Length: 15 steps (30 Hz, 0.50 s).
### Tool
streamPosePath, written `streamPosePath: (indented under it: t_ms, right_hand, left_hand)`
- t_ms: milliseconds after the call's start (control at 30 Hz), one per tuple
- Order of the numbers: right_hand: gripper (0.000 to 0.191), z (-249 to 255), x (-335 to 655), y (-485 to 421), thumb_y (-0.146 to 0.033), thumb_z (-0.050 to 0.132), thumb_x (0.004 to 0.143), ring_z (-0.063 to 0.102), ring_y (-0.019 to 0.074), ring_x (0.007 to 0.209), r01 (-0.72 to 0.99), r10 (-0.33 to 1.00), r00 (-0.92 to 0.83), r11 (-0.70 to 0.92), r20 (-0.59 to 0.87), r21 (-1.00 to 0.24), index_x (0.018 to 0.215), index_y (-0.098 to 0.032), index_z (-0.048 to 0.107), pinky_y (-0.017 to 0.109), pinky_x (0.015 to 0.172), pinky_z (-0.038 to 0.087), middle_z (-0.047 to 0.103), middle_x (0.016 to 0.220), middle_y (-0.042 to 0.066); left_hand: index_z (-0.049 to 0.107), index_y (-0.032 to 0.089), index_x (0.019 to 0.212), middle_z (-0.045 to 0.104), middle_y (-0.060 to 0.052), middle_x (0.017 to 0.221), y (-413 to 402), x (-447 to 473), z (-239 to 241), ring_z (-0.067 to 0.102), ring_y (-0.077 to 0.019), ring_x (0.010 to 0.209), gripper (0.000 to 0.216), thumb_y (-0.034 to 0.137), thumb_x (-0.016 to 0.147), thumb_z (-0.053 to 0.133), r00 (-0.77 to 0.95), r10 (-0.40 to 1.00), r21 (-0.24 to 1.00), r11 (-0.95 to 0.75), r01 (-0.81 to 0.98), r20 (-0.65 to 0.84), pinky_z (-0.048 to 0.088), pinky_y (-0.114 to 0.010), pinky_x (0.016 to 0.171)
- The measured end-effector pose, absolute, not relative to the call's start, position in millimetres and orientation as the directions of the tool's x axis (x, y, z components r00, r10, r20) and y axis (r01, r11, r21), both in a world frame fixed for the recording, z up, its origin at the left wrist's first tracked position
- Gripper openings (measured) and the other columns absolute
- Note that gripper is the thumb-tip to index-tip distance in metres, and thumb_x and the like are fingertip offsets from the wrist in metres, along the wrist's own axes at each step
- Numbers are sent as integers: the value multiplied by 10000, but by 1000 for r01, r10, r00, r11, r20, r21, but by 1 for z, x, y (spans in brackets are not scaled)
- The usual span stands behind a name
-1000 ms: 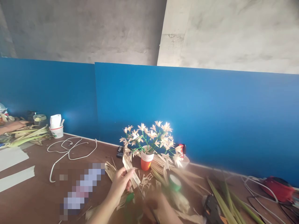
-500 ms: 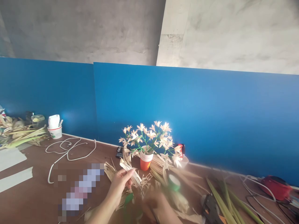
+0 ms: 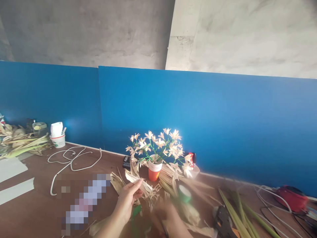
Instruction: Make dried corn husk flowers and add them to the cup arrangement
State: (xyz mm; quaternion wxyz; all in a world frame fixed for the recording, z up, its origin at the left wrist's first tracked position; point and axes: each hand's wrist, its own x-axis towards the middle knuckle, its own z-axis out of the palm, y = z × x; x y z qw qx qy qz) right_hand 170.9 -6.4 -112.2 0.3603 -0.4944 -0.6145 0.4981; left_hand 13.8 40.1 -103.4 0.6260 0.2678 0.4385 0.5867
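My left hand (image 3: pixel 129 197) pinches a pale, dry corn husk strip (image 3: pixel 132 178) between thumb and fingers, its broad end pointing up and left. Close by on the right is my right hand (image 3: pixel 166 211), smeared by motion, low over the table. A dark curved shape shows at its lower edge, too blurred to name. Below the hands lie husk scraps (image 3: pixel 154 194) and something green (image 3: pixel 136 211). Just beyond stands an orange paper cup (image 3: pixel 155 172), holding pale husk flowers (image 3: pixel 160 142) on green stems. A green-and-white tape roll (image 3: pixel 184 193) sits beside my right hand.
A glue gun (image 3: pixel 223 219) and long green leaves (image 3: pixel 240 208) lie at the right, near a red object (image 3: pixel 292 199) with cables. White cable (image 3: pixel 74 158), a white tub (image 3: pixel 57 140) and husk piles (image 3: pixel 24 142) are at the left. A blue partition (image 3: pixel 208 125) backs the table.
The husk strip in my left hand has tilted slightly, its tip shifting left. My right hand stays blurred in nearly the same place.
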Motion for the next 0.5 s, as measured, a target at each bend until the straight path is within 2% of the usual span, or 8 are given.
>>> streamPosePath:
  t_ms: [133,300,500]
  right_hand:
    - [354,-114,170,-6,-389,591,689,362,40,302,220,966,-257,24,-35,-975,434,-177,467,161,308,194,386,339,-84]
    - [272,-118,171,-5,-311,564,658,367,44,289,286,971,-209,-54,-118,-957,436,-173,487,155,294,233,402,339,-81]
    - [232,-110,170,-7,-327,530,652,363,45,291,277,968,-223,-52,-117,-959,484,-168,519,156,303,247,389,340,-87]
  left_hand:
    - [752,130,761,593,20,621,40,16,-109,552,-81,556,369,334,481,878,-64,967,810,170,-561,-247,514,-184,554]
    - [749,123,752,596,19,614,40,17,-109,555,-81,559,381,336,469,890,-72,964,795,168,-583,-256,523,-179,546]
    - [748,122,730,609,7,620,39,20,-107,559,-88,568,343,311,484,894,-96,964,773,136,-619,-246,540,-190,558]
